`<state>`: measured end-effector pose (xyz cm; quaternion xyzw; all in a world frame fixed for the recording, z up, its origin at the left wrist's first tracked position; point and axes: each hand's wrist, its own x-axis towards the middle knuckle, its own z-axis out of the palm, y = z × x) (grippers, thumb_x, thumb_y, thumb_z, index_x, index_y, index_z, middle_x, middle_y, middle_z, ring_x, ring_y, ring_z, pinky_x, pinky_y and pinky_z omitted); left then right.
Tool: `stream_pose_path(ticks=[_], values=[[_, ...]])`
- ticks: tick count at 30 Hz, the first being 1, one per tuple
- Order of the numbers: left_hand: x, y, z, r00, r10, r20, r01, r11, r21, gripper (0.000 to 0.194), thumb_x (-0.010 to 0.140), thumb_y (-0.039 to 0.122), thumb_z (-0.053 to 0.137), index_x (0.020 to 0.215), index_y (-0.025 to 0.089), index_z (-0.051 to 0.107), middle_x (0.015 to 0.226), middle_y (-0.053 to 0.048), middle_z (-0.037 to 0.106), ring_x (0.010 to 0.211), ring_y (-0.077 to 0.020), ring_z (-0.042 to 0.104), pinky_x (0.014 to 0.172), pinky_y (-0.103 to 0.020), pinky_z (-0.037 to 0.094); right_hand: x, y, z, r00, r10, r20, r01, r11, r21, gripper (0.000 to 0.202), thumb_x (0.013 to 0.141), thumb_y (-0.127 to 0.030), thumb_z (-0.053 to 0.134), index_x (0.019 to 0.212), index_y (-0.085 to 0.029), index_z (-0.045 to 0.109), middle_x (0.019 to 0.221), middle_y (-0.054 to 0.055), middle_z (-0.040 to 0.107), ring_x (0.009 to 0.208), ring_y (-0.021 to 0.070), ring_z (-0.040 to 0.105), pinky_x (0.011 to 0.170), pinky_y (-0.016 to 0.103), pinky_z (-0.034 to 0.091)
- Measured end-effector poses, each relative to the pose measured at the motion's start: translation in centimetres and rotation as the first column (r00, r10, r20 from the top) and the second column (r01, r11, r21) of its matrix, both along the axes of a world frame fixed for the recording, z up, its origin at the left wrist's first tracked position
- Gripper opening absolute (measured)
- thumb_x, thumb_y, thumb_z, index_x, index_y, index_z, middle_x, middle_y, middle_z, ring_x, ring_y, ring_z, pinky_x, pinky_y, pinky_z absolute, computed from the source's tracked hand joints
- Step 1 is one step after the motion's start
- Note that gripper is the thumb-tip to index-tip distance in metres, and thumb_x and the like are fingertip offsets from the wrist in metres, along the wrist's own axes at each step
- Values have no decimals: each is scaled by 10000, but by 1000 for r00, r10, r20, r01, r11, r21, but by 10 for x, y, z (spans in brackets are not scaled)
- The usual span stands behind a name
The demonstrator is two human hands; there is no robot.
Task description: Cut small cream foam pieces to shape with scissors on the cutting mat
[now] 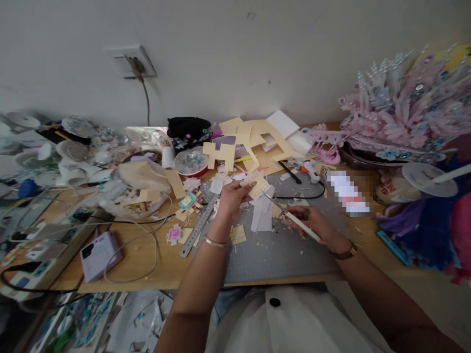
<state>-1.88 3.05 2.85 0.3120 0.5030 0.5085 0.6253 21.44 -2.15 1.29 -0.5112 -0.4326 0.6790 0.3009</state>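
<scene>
My left hand (235,197) pinches a small white-edged card (255,186) with a cream patterned middle, raised over the grey cutting mat (290,262). My right hand (312,221) is closed around a long, white-handled tool (303,227). Its slim metal tip reaches the card's lower right edge; whether it is a blade or tweezers is too small to tell. White paper strips (262,215) lie beneath the card. A cream cut-out square (238,234) rests on the mat beside my left wrist, among small scraps.
A metal ruler (196,230) lies left of the mat. Behind are cream cardboard offcuts (250,139), a glue gun (311,170) and a clear dish (191,162). On the right stand a lidded cup (401,189) and pink beaded ornaments (405,108). A power strip (55,245) and loose cables occupy the left.
</scene>
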Motion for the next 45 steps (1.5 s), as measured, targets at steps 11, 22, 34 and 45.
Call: stream_pose_path(ticks=[11,22,34,45], values=[[1,0,4,1000,13,-5,-13,1000,-6,414,448,430,901,695,152,720,712,-39,705,579,-110,600,551,-230,502,2,-1,-2,1000,-4,20,4,1000,-2,463,515,-396,870,909,-189,742,727,24,706,409,84,514,341,201,410],[-5,2,0,1000,17,-15,-17,1000,-6,398,475,400,889,726,142,720,694,-22,700,556,-105,594,570,-241,509,1,0,0,990,41,135,-52,995,79,495,512,-412,867,935,-199,723,889,64,729,704,202,661,506,279,526],[-9,5,-2,999,24,44,-25,1000,16,419,484,390,894,770,135,725,723,-40,718,599,-125,633,567,-238,518,6,-1,-2,992,71,-101,-64,995,78,626,515,-312,885,1099,-272,662,881,36,739,755,196,665,592,273,514],[8,-5,-2,967,-252,-49,255,965,66,418,475,441,892,697,126,729,634,-20,681,523,-86,553,507,-209,457,10,1,8,977,-104,-188,147,961,232,638,609,-367,810,1204,-297,591,1006,62,738,801,214,642,664,319,505]])
